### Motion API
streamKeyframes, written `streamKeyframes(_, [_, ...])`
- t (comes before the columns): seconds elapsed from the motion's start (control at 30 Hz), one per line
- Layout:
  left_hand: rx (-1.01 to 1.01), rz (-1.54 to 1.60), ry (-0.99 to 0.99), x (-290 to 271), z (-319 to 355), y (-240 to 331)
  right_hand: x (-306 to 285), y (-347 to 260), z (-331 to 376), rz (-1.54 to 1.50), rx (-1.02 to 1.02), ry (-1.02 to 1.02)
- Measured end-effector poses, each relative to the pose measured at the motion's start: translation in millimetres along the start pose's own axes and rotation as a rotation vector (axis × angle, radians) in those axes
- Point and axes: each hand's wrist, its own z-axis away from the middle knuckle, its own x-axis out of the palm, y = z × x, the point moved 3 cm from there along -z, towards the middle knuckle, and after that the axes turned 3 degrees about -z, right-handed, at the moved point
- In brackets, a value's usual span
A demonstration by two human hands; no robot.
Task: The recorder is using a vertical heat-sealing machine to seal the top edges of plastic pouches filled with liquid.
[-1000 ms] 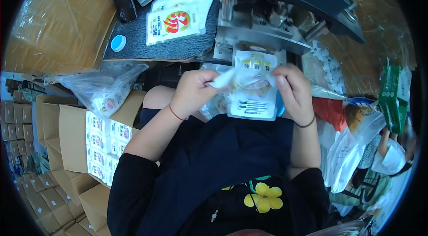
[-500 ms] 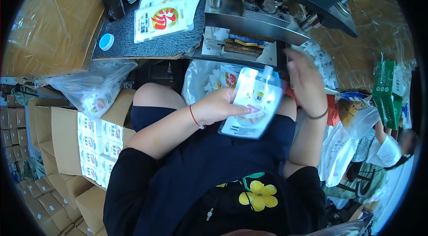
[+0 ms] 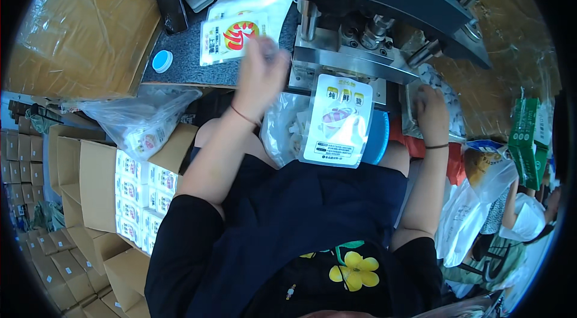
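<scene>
A white printed pouch point(image 3: 336, 121) hangs with its top edge under the jaw of the grey metal sealing machine point(image 3: 360, 23), with neither hand on it. My left hand point(image 3: 261, 70) is lifted and blurred. It is just below a stack of white pouches with a red mark point(image 3: 231, 35) on the dark mat point(image 3: 183, 56), and it seems to hold nothing. My right hand point(image 3: 430, 110) rests at the right side of the machine on a pile of small packets. Its fingers are curled, and I cannot see whether they grip anything.
A clear bag of small packets point(image 3: 144, 119) lies at my left. Below it are open cardboard boxes of white cartons point(image 3: 138, 192). A blue cap point(image 3: 161, 61) and a black phone point(image 3: 171, 5) lie on the mat. Green cartons point(image 3: 529, 137) and plastic bags stand at the right.
Both hands have let go of the white pouch, which now hangs from the machine. My left hand has moved up toward the stack of pouches. My right hand has moved out to the right.
</scene>
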Motion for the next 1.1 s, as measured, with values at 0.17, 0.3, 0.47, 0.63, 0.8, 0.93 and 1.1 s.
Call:
streamKeyframes(0.17, [0.479, -0.916, -0.114, -38, -2, -41, -6, -1, 4, -0.023, -0.046, 0.249])
streamKeyframes(0.3, [0.368, -0.597, -0.202, -46, 43, -14, -33, -35, 26, -0.178, -0.069, 0.345])
streamKeyframes(0.47, [-0.054, 0.191, -0.404, -25, 63, 2, -31, -116, 27, -0.570, -0.334, -0.006])
streamKeyframes(0.63, [-0.182, 0.179, -0.656, 19, 86, 34, -39, -154, 20, -0.847, -0.310, 0.040])
streamKeyframes(0.8, [-0.486, 0.789, -0.936, 47, 117, 47, -46, -137, 18, -0.632, -0.538, -0.171])
streamKeyframes(0.93, [-0.523, 0.983, -1.104, 62, 125, 53, -53, -121, 23, -0.720, -0.470, -0.224])
streamKeyframes(1.1, [-0.614, 0.982, -0.935, 60, 89, 42, -46, -29, 22, 0.086, -0.097, -0.107])
